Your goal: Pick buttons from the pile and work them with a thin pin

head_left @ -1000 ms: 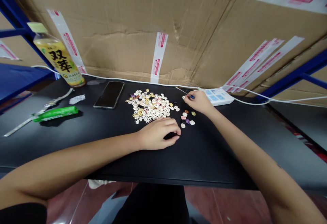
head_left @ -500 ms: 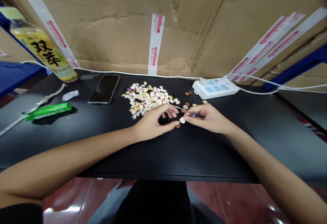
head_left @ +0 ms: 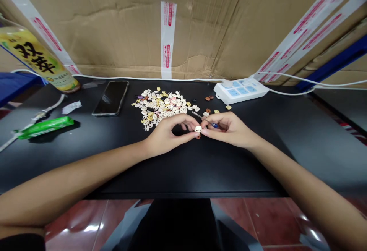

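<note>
Beyond the left hand [head_left: 164,134], a heap of pieces [head_left: 169,106] beside a phone [head_left: 111,98].

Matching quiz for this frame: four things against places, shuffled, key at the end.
1. flat black rectangular phone
2. white plastic power strip
3. small cream oval piece
4. slim metal tool with blue handle

A. gripped by the right hand
B. right of the multicoloured pile of pieces, by brown cardboard
C. left of that pile
D. between left hand and right hand

1C, 2B, 3D, 4A

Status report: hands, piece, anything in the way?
Left hand pinching small pale piece. Right hand gripping blue-handled tool, thumb at piece's edge. Loose pile beyond left hand; no visible obstruction.
</note>
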A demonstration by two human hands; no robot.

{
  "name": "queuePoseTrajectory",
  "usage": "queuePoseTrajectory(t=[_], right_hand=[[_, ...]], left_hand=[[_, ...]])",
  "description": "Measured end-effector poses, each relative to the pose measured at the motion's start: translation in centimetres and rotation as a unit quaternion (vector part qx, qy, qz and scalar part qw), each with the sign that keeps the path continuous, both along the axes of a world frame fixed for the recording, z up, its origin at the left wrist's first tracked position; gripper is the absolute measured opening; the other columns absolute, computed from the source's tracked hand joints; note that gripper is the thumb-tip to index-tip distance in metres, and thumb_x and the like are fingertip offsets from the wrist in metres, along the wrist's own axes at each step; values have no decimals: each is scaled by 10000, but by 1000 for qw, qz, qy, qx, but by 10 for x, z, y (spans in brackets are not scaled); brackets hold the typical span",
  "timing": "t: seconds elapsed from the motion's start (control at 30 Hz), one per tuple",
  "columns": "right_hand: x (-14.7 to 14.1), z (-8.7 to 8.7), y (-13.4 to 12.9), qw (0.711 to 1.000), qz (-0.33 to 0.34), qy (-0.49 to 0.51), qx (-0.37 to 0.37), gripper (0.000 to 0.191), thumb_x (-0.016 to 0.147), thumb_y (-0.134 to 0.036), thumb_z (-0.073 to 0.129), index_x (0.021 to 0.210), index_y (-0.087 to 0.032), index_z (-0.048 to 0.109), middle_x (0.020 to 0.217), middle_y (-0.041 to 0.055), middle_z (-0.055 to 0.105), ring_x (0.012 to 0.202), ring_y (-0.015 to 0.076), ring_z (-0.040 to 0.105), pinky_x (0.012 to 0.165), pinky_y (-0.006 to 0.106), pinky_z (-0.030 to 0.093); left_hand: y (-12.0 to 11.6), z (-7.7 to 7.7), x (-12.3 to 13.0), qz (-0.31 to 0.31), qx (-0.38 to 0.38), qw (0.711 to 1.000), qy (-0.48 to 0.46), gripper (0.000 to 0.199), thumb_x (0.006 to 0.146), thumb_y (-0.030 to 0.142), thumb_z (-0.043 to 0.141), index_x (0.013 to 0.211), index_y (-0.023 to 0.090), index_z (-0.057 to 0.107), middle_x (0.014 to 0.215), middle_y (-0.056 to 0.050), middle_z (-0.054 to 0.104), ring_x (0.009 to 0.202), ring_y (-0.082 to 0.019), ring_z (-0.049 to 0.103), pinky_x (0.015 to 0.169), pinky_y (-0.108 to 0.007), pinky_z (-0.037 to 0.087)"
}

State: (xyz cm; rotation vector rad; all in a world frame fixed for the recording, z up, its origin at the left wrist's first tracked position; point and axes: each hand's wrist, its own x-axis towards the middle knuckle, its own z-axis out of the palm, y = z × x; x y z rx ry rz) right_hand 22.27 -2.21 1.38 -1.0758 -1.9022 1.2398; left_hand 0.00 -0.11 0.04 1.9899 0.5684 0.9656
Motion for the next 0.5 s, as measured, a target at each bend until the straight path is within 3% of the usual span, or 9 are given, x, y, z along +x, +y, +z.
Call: queuePoseTrajectory(t=[0.13,0.33,0.5], right_hand=[[-2,-2,-2,1000,0,9,-9,255,840,-401,678,837,-147,698,657,-13,482,575,81,347,531,244,271],[-2,0,-4,1000,-10,13,-15,256,820,-406,698,842,-151,706,661,-7,517,571,82,392,536,241,311],[-6,4,-6,999,-19,34,-20,248,824,-395,691,811,-147,707,713,19,597,628,99,482,581,243,365]], left_hand=[[1,-3,0,-29,-27,999,-18,187,817,227,696,973,134,649,918,-53,672,824,-114,605,764,-255,486],[3,-5,0,-112,-138,982,-60,301,877,218,630,1170,151,606,1062,-91,637,938,-144,621,872,-312,501],[6,-1,-1,-120,-148,981,-44,230,871,238,637,1082,147,661,1101,-96,605,932,-145,620,823,-290,508]])
